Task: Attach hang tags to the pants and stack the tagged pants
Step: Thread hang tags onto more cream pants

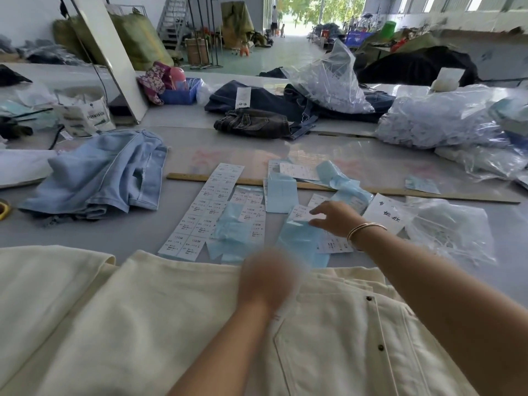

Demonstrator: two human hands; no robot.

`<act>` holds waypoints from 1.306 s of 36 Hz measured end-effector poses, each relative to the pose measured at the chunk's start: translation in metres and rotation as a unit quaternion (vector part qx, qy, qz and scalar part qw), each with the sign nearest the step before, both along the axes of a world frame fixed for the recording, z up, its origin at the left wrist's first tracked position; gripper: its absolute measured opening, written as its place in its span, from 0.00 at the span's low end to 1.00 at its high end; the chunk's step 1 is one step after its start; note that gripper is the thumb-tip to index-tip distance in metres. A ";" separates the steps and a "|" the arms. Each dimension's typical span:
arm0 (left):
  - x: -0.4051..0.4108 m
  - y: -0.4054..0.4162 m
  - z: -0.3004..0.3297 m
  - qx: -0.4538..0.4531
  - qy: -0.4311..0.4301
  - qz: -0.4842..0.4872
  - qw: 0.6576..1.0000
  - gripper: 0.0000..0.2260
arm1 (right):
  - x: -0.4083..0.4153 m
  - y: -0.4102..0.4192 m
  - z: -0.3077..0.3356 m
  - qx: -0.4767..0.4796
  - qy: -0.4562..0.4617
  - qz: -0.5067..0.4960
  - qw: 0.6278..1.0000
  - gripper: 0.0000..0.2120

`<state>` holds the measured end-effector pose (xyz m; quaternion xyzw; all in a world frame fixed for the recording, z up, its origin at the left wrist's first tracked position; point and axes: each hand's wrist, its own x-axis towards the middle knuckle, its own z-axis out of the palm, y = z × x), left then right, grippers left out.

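Note:
Cream pants (148, 315) lie flat across the near edge of the table, back pocket and dark buttons facing up. My left hand (268, 278) hovers over their waistband, too blurred by motion to show its fingers. My right hand (334, 218), a bangle on its wrist, reaches over the white size stickers and pale blue backing sheets (228, 212), with thumb and fingers pinching the edge of one white sticker (300, 214).
Folded light blue pants (100, 172) lie at the left. A long wooden ruler (400, 192) crosses the table behind the stickers. Dark jeans (257, 121) and clear plastic bags (443, 115) of tags sit farther back and right. A blue basket (180, 94) stands at the back.

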<state>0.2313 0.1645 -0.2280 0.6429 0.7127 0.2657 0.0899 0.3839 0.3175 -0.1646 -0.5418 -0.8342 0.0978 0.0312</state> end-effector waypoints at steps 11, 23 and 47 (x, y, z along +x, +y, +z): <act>0.000 0.000 0.003 0.009 -0.007 -0.009 1.000 0.15 | -0.003 0.010 -0.011 0.036 0.018 -0.079 0.996 0.13; -0.014 -0.003 0.028 -0.042 -0.418 0.072 0.904 0.06 | 0.035 -0.046 0.045 -0.028 0.780 -0.292 0.553 0.03; 0.020 -0.062 0.027 -0.057 -0.503 0.146 0.850 0.12 | -0.002 -0.235 -0.052 0.213 0.396 0.037 0.892 0.04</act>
